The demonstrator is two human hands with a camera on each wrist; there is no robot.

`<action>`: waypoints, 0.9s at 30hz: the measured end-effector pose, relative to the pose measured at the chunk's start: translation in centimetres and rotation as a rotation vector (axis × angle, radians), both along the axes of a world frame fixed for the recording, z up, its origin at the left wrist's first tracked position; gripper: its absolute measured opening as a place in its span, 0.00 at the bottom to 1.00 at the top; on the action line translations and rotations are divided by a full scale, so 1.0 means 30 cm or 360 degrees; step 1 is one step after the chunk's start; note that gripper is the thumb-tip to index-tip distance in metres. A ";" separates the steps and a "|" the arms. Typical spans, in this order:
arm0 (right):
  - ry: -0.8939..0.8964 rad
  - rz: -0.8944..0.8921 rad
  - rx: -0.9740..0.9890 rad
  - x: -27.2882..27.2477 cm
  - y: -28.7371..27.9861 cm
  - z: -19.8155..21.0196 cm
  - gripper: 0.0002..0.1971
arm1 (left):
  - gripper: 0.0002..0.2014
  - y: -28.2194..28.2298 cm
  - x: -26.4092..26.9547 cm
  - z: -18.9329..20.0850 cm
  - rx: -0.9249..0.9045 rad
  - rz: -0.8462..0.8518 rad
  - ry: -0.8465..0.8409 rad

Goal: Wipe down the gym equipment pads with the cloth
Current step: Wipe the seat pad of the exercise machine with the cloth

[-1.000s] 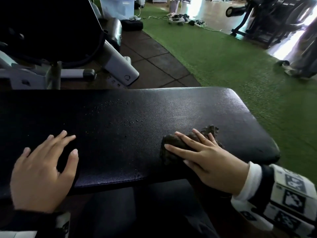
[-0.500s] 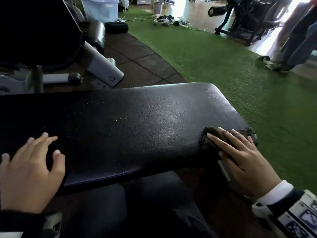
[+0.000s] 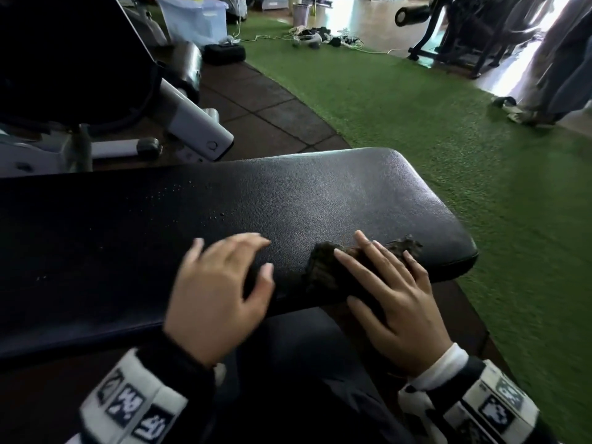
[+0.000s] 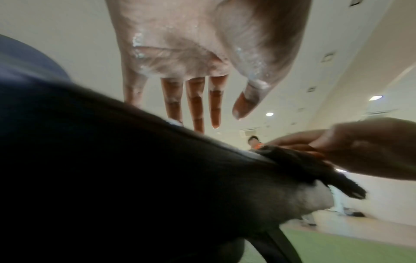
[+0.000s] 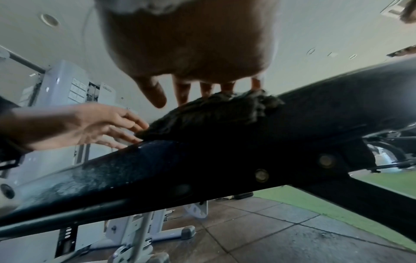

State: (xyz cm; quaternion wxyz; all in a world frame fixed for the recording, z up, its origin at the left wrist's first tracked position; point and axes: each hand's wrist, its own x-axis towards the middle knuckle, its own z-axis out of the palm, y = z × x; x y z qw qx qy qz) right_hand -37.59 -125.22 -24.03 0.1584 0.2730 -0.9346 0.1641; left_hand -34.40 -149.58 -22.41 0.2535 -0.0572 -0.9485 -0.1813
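A long black padded bench (image 3: 288,200) runs across the head view, with water droplets on its far left part. A dark crumpled cloth (image 3: 323,267) lies on the pad near its right end, draped over the near edge. My right hand (image 3: 384,283) presses flat on the cloth with straight, spread fingers. My left hand (image 3: 221,283), blurred, is just left of the cloth, fingers spread and relaxed over the pad, holding nothing. In the left wrist view the left fingers (image 4: 195,106) point down at the pad (image 4: 112,160). In the right wrist view the cloth (image 5: 213,113) bulges under the right fingertips (image 5: 182,94).
A white-framed gym machine (image 3: 192,123) stands behind the bench on dark rubber tiles. Green turf (image 3: 448,123) spreads to the right. A clear storage bin (image 3: 195,17), cables and black exercise equipment (image 3: 464,27) lie farther back. A person's legs (image 3: 551,75) stand at the far right.
My right hand slid the cloth to the pad's right end, then back left a little. My left hand moved right along the pad, close to the cloth.
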 end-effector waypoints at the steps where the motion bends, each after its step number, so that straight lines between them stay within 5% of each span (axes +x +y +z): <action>1: -0.0006 0.0036 -0.0135 -0.005 0.019 0.001 0.27 | 0.20 0.048 -0.011 -0.001 -0.0027 -0.0079 -0.0012; 5: 0.0147 -0.0034 -0.0537 -0.066 0.083 -0.003 0.21 | 0.24 0.224 -0.050 -0.011 -0.0191 -0.0294 0.0020; 11: 0.0239 -0.0578 -0.0715 -0.251 0.193 -0.016 0.23 | 0.28 0.396 -0.148 -0.052 -0.0344 -0.0420 -0.0050; 17: 0.0040 -0.0825 -0.0643 -0.340 0.209 -0.054 0.26 | 0.20 0.395 -0.194 -0.120 -0.0557 -0.0580 0.0305; 27: 0.0276 -0.0888 -0.0574 -0.340 0.204 -0.097 0.27 | 0.16 0.296 -0.167 -0.135 -0.0606 -0.0620 0.0583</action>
